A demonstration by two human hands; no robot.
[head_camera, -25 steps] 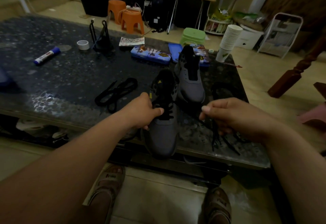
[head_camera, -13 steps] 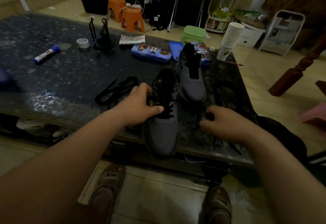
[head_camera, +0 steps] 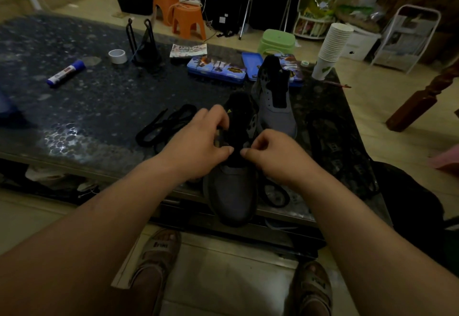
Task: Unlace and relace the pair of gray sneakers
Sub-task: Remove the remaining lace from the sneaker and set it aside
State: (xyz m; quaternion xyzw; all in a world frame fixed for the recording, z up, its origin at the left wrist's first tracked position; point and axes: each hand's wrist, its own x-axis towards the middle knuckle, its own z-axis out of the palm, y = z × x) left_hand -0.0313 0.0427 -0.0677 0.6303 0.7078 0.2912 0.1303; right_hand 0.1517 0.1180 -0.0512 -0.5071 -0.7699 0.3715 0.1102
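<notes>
Gray near sneaker point(head_camera: 233, 191) sits at the desk's point(head_camera: 99, 107) front edge, second sneaker point(head_camera: 275, 114) just behind. Best to feed the lace point(head_camera: 277, 205) flat through 1 eyelet at a time. Left hand point(head_camera: 196, 146) curls onto the near sneaker's eyelet edge. Right hand point(head_camera: 275, 156), fingers closed, seems to pinch the lace.

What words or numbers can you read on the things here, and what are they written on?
Nothing here can be read clearly enough to quote.
Left sandal, strap: dark lettering, too blurred to read.
Right sandal, strap: dark lettering, too blurred to read.
Blue pencil case: yellow logo, too small to read.
Glue stick: label print, too small to read.
Near sneaker, tongue: tiny yellow mark, no letters can be made out.
</notes>
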